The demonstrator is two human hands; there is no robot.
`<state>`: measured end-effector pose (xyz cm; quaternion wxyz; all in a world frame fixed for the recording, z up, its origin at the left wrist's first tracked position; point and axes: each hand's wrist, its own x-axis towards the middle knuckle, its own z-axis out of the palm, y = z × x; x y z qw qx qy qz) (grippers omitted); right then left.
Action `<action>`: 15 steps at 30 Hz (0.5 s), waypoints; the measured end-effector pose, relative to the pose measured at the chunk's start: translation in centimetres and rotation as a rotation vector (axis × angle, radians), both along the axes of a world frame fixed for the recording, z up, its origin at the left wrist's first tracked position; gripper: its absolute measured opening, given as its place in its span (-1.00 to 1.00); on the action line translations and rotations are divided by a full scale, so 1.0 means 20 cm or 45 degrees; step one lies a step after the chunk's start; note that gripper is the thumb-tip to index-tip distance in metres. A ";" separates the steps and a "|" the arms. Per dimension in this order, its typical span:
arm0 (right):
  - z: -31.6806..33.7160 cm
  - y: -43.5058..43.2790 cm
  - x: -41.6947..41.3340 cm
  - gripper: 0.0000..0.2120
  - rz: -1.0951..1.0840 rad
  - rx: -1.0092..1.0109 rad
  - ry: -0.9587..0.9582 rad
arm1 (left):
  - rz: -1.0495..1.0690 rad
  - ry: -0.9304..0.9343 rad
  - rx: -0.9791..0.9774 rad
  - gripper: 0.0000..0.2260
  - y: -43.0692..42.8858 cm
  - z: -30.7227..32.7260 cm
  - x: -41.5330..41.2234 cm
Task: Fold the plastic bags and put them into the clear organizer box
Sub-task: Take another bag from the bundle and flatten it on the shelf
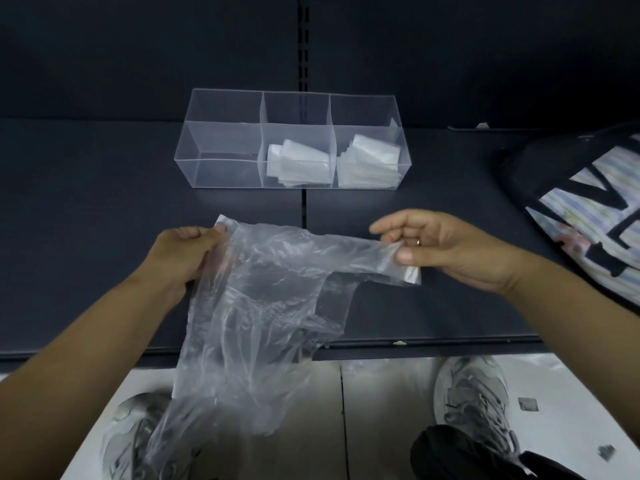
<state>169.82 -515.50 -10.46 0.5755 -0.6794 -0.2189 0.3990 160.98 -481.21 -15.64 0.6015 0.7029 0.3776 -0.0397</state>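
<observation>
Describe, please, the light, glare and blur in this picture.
Head view: dim light, the dark shelf shows little detail; small white glare on the plastic bag beside the right hand; the shoes at the bottom look smeared; the organizer box is fairly sharp.

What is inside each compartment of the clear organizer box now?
The clear organizer box has folded bags in the middle compartment and a stack in the right one; the left shows none. Lower layers are covered.
</observation>
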 end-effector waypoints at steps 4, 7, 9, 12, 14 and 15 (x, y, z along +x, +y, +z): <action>-0.03 0.05 -0.05 -0.95 0.015 -0.049 -0.032 | 0.022 -0.011 0.025 -0.78 0.00 -0.01 0.00; -0.03 0.01 -0.07 -0.89 0.108 0.039 0.074 | 0.039 -0.010 0.034 -0.79 0.00 -0.01 0.01; -0.01 -0.04 -0.08 -0.80 0.150 0.145 0.181 | 0.057 -0.007 0.048 -0.80 0.00 0.00 0.01; 0.02 -0.09 -0.05 -0.58 0.004 0.088 0.266 | 0.076 0.007 0.051 -0.81 0.03 0.01 0.01; 0.02 -0.11 -0.01 -0.56 -0.177 -0.149 0.130 | 0.058 0.018 0.041 -0.79 0.03 0.02 0.01; 0.00 -0.11 0.02 -0.63 -0.309 -0.246 0.102 | 0.039 0.019 0.046 -0.79 0.02 0.02 0.01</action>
